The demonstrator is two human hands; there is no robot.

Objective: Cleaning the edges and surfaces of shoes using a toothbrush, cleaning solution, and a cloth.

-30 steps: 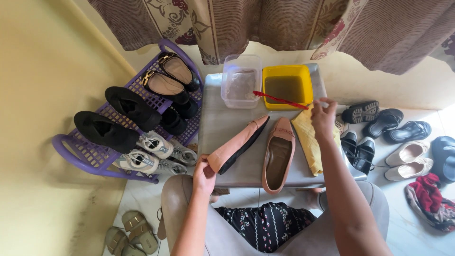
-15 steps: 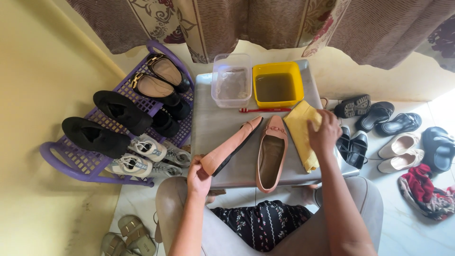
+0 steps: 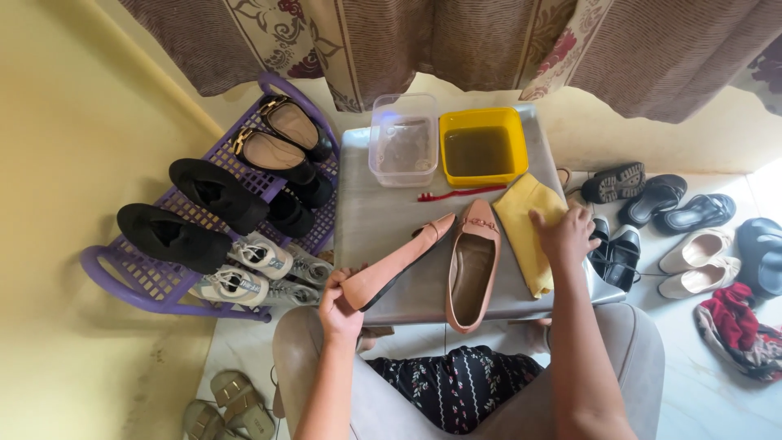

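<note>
My left hand (image 3: 340,305) grips the heel of a pink flat shoe (image 3: 397,261), tilted on its side over the grey table (image 3: 371,220). Its partner, a second pink flat shoe (image 3: 472,265), lies upright on the table beside it. My right hand (image 3: 564,235) rests on a yellow cloth (image 3: 525,228) lying at the table's right side. A red toothbrush (image 3: 460,194) lies just beyond the shoes, in front of a yellow tub (image 3: 482,147) of murky water and a clear plastic tub (image 3: 402,140).
A purple shoe rack (image 3: 163,281) at the left holds black shoes (image 3: 220,191), white sneakers (image 3: 244,273) and dark flats (image 3: 285,134). Several sandals and slippers (image 3: 692,236) and a red rag (image 3: 737,322) lie on the floor at the right. Curtains (image 3: 456,41) hang behind.
My right hand left the red toothbrush on the table near the yellow tub and came down onto the yellow cloth. The left hand keeps hold of the pink shoe.
</note>
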